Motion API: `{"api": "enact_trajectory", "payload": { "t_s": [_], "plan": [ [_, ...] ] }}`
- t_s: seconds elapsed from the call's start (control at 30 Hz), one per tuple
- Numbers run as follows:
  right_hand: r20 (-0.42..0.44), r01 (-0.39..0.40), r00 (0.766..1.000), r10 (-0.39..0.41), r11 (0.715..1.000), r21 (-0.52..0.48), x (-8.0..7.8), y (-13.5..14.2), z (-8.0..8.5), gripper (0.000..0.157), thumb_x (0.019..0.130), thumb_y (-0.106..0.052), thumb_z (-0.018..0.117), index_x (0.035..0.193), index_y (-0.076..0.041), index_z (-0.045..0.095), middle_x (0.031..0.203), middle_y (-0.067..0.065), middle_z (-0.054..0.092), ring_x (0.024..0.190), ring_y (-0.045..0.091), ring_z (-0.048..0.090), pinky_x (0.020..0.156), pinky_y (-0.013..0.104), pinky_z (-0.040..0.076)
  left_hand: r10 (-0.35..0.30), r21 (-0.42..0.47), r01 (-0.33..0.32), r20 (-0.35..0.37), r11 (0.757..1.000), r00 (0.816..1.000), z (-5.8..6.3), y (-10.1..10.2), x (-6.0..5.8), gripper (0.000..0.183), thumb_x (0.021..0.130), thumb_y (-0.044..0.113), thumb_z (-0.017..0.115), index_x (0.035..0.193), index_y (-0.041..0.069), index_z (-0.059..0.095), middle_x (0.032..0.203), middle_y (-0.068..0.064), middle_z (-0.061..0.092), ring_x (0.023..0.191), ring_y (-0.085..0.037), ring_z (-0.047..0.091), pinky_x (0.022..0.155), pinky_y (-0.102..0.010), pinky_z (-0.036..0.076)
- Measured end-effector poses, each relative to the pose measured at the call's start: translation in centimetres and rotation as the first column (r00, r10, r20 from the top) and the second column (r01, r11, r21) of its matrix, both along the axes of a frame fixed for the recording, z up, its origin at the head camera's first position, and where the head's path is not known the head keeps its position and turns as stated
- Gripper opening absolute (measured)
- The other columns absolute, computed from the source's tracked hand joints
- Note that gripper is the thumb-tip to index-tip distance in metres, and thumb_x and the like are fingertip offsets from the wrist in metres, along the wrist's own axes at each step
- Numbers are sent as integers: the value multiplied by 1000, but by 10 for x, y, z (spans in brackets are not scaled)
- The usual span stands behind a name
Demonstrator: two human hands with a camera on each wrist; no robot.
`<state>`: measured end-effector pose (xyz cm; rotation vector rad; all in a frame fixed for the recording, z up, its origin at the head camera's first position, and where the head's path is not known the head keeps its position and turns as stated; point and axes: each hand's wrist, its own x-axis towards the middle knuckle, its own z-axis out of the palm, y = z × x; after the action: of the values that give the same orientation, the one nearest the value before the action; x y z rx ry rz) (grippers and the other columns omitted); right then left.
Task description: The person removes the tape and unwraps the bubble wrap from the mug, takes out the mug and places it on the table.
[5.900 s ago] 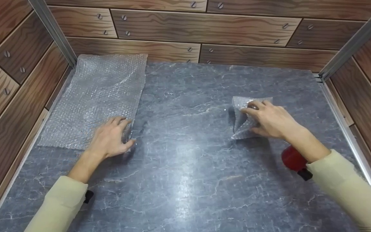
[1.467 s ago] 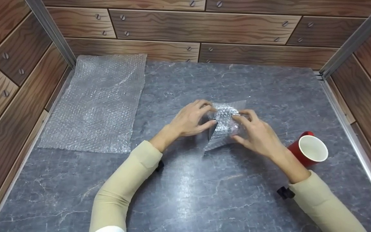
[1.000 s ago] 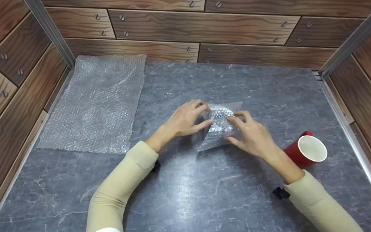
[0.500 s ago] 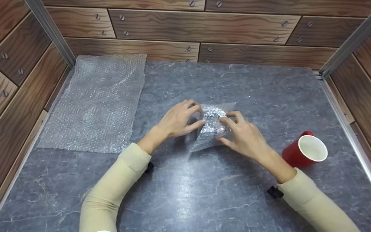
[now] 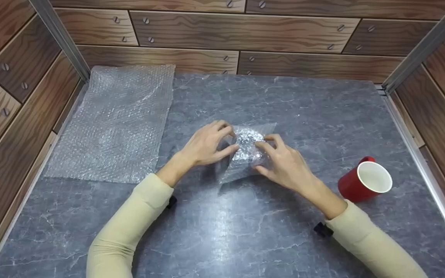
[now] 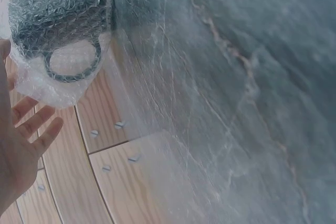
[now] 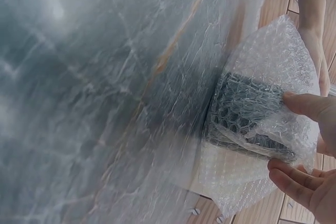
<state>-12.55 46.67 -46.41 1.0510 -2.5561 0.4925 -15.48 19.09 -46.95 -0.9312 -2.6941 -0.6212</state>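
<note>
A dark mug in bubble wrap [image 5: 247, 144] stands on the table between the two hands. Its handle shows through the film in the left wrist view. At its left side, the thumb and fingers of my left hand [image 5: 207, 144] hold the wrapped mug. From the right, my right hand [image 5: 286, 164] grips it; in the right wrist view, the thumb [image 7: 310, 103] lies on one side and the fingers [image 7: 294, 179] on the other. Loose corners of film stick out around the mug. The film hides some of the left fingertips.
A larger sheet of bubble wrap [image 5: 116, 123] lies flat at the back left of the grey marbled table [image 5: 222, 239]. Near the right forearm stands a red mug [image 5: 355, 185] with a white inside. Wood-patterned walls [image 5: 242, 33] enclose the back and sides.
Earlier, the left hand was at the large sheet and the right hand held wrap farther right. Since then both hands have come together and moved the wrapped mug leftward. The red mug stays put.
</note>
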Motion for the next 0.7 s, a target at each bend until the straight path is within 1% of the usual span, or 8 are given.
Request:
{"api": "enact_trajectory", "payload": {
  "t_s": [0.07, 0.3, 0.5, 0.6, 0.7],
  "plan": [
    [0, -3, 1000, 3, 1000, 0, 1, -2, 0, 62, 80, -31, 93, 132, -9, 66, 133, 24, 61, 76, 28, 70, 63, 40, 65, 3, -5, -3, -1, 1000, 1000, 0, -1, 1, 41, 104, 52, 58, 120, 15, 66, 125, -7, 67, 110, -26, 67, 95, -41, 59],
    [-3, -6, 1000, 6, 1000, -1, 1, -6, 1, 61, 82, -32, 91, 132, -9, 67, 133, 22, 61, 89, 32, 74, 69, 43, 67, 5, -5, -5, -5, 1000, 1000, 2, -6, 4, 42, 104, 52, 58, 120, 14, 66, 125, -8, 67, 109, -26, 67, 96, -42, 59],
    [12, -6, 1000, 6, 1000, 2, 2, -10, 0, 61, 82, -33, 91, 133, -10, 66, 133, 23, 61, 79, 28, 72, 65, 39, 66, 10, -4, -10, -6, 1000, 1000, 2, -9, 5, 41, 104, 51, 60, 120, 14, 66, 123, -8, 67, 107, -26, 67, 94, -42, 59],
    [20, -10, 1000, 9, 1000, 7, 2, -10, 1, 61, 83, -34, 90, 133, -10, 66, 133, 23, 61, 80, 28, 72, 65, 39, 66, 11, -8, -11, 3, 1000, 1000, 2, -9, 6, 41, 104, 51, 59, 120, 14, 66, 124, -8, 67, 109, -26, 67, 95, -42, 59],
    [17, -12, 1000, 11, 999, 33, 1, -7, 4, 62, 83, -38, 90, 134, -10, 67, 134, 22, 61, 87, 32, 73, 74, 44, 66, 7, -10, -7, 8, 1000, 1000, 4, -8, 6, 41, 104, 51, 59, 121, 14, 66, 125, -8, 67, 111, -27, 67, 97, -43, 59]
  ]
}}
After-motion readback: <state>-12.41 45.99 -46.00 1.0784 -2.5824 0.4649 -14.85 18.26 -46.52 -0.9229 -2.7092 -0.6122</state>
